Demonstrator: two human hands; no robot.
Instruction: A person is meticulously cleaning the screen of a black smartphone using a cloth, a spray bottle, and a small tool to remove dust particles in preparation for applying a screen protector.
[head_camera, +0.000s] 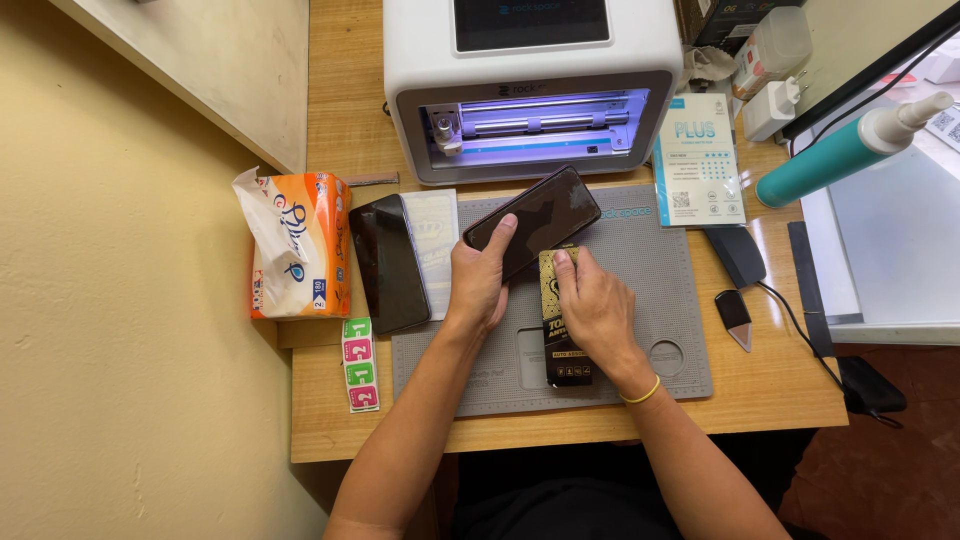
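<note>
My left hand (478, 283) grips a black smartphone (535, 217), tilted above the grey work mat (660, 300). My right hand (596, 308) rests on a black and gold flat packet (566, 355) that lies on the mat, with its fingers touching the packet's top edge right below the phone. A yellow band circles my right wrist.
A white film-cutting machine (530, 85) with a violet-lit slot stands behind the mat. To the left lie a second dark phone (388, 262), a clear film sheet (432, 240), an orange tissue pack (295, 245) and sticker tabs (360, 365). At the right are a white-blue packet (698, 160), a teal spray bottle (850, 148) and a black scraper (736, 318).
</note>
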